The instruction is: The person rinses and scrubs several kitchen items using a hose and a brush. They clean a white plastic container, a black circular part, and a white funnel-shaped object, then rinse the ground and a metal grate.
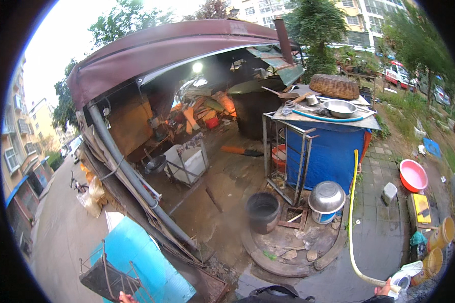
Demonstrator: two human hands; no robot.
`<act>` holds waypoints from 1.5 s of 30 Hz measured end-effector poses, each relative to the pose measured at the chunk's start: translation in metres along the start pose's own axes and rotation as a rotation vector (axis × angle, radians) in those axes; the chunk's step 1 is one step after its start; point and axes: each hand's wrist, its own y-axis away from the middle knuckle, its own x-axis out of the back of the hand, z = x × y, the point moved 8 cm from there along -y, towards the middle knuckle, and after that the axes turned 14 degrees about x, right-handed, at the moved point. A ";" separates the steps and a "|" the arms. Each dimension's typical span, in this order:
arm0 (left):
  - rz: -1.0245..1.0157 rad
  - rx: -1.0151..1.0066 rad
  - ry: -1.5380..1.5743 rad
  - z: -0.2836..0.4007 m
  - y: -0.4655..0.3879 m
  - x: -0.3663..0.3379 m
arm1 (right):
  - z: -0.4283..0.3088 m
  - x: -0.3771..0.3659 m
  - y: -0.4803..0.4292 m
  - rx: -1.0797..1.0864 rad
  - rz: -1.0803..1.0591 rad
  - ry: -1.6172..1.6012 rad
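Note:
At the bottom left edge, my left hand (126,297) grips a rusty wire rack (105,267) with a dark sheet-like part in it. A bright blue board (136,246) lies behind and under the rack. Low on the right, my right hand (383,290) is closed around the end of a pale yellow hose (351,227), which hangs down from the blue-covered stand and curves along the paving. Close beyond that hand is a white plastic container (411,268); whether the hose touches it cannot be made out. Only parts of both hands show.
A dark pot (262,214) and an upturned metal basin (327,197) stand inside a curved curb (276,268). A grey pole (117,159) slants beside the canopy shelter. Yellow buckets (432,261) lie tilted at right, below a red basin (413,175). A metal frame (305,163) stands before the blue-covered stand (318,155).

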 end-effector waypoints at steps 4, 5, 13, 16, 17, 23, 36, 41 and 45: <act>-0.375 -0.248 0.277 0.093 0.055 0.033 | 0.014 0.004 -0.004 0.006 0.008 -0.034; -0.346 -0.205 0.361 0.110 0.066 0.044 | 0.018 0.001 -0.003 -0.001 0.009 -0.041; -0.433 -0.299 0.280 0.216 0.100 0.045 | 0.032 -0.001 0.026 0.024 0.169 -0.079; -0.484 -0.233 0.187 0.241 0.114 0.049 | 0.047 0.000 0.030 0.011 0.063 0.004; -0.596 -0.471 0.143 0.263 0.138 0.051 | 0.056 0.005 0.030 -0.016 0.082 0.000; -0.791 -0.136 0.264 0.289 0.204 0.074 | 0.095 0.012 0.011 -0.089 0.030 -0.164; -1.635 0.432 0.170 0.221 0.605 -0.139 | 0.070 0.062 -0.064 -0.175 -0.004 -0.225; -1.803 0.596 -0.141 0.137 0.764 -0.237 | 0.049 0.084 -0.061 -0.126 -0.007 -0.311; -1.992 0.571 -0.523 0.057 0.903 -0.298 | 0.016 0.102 -0.061 -0.113 0.135 -0.397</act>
